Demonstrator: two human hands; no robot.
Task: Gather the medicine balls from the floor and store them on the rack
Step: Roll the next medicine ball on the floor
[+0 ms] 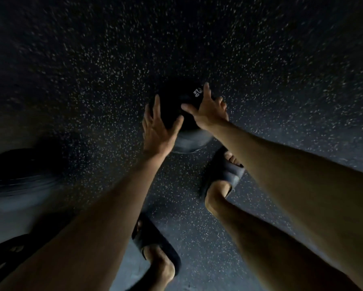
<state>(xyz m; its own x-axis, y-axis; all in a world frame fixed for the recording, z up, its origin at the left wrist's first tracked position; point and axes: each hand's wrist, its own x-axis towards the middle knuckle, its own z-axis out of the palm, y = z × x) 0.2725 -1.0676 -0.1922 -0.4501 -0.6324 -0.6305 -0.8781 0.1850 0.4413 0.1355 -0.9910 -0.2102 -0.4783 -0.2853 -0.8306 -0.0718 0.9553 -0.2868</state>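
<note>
Medicine ball (pixel 172 108) pressed between left hand (pixel 158 128) and right hand (pixel 207 111), fingers spread straight; speckled floor (pixel 176 49) beyond.

There is one black medicine ball (pixel 176 106) in the middle. A second ball (pixel 18 171), very blurry, is at the left side. One more dark round thing (pixel 6 250) is at the bottom left, too dark to tell what it is. There are two hands, the left hand (pixel 158 128) and the right hand (pixel 207 111). There are two dark slippers, the left slipper (pixel 155 238) and the right slipper (pixel 224 171).
</note>
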